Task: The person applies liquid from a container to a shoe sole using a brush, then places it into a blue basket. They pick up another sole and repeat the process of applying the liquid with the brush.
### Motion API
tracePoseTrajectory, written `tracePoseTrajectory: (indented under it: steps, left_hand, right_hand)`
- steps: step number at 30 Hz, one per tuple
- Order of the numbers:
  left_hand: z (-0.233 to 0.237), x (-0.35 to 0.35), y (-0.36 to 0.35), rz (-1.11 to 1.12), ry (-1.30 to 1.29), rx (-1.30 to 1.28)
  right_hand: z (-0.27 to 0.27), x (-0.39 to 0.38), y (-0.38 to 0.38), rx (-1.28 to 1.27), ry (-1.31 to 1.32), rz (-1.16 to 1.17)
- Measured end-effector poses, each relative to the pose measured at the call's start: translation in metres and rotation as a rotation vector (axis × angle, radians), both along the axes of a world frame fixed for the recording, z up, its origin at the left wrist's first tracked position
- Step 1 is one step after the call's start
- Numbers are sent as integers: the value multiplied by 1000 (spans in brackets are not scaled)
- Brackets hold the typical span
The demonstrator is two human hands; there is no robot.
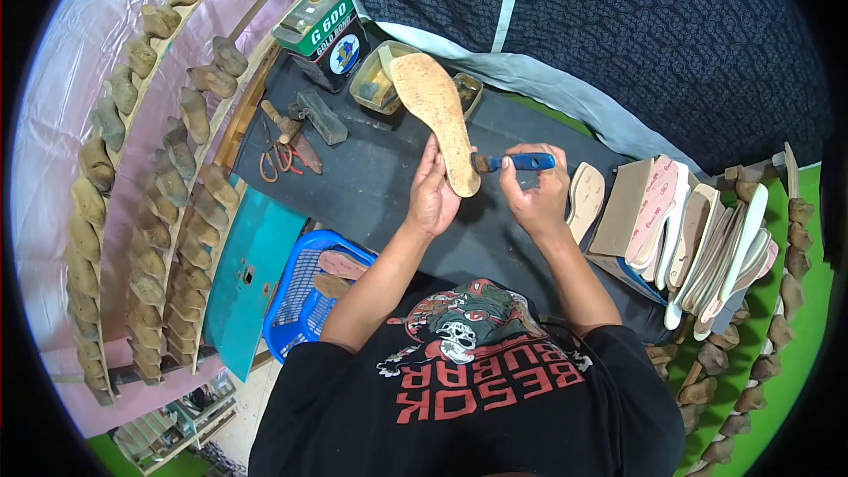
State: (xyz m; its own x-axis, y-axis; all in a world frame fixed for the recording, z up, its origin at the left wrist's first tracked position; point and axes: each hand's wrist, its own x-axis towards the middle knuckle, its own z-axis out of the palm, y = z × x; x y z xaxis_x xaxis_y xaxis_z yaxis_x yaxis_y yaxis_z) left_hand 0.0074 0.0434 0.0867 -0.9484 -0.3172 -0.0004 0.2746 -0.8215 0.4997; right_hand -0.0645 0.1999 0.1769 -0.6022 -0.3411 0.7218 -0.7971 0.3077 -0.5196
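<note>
Item 1: tan speckled sole [433, 102], 1 pc., held tilted over the table [371, 203], wide end up near the plastic tub [362, 88], narrow end toward the person.
Item 2: blue-handled tool [530, 162], 1 pc., its dark tip against the sole's edge nr. the narrow end.
L hand [433, 200]: partly closed, thumb & fingers gripping the sole at its narrower part.
R hand [541, 200]: closed, fingers wrapped round the blue handle.
L side of table: G 600 can [323, 40] beside tub; grey block [322, 117], wood-handled knife [300, 143] & orange-handled scissors [268, 164] close together; blue basket [276, 314] w/ sole pcs. inside, nearer person.
R side: stacked pale insoles [698, 252], approx. upright.
</note>
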Motion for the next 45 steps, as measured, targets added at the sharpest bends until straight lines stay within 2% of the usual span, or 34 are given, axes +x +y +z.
tracePoseTrajectory:
  steps: [9, 15, 21, 27, 36, 39, 45]
  left_hand:
    - [-2, 2, 1, 8, 3, -60]
    - [1, 1, 5, -7, 14, -90]
    - [5, 0, 1, 28, 0, -94]
    - [1, -2, 3, -3, 30, -104]
    - [7, -3, -5, 45, 34, -88]
    - [6, -5, -6, 47, 45, -90]
    - [3, -6, 0, 72, 35, -48]
  right_hand:
    - [-3, 5, 2, 65, -30, 51]
    - [1, -2, 0, 37, 6, 1]
    - [4, 8, 7, 120, -24, 76]
    - [7, 3, 0, 35, 3, 30]
    - [6, 13, 7, 149, -71, 104]
    - [7, 10, 3, 41, -18, 53]
    - [2, 10, 2, 64, -3, 57]
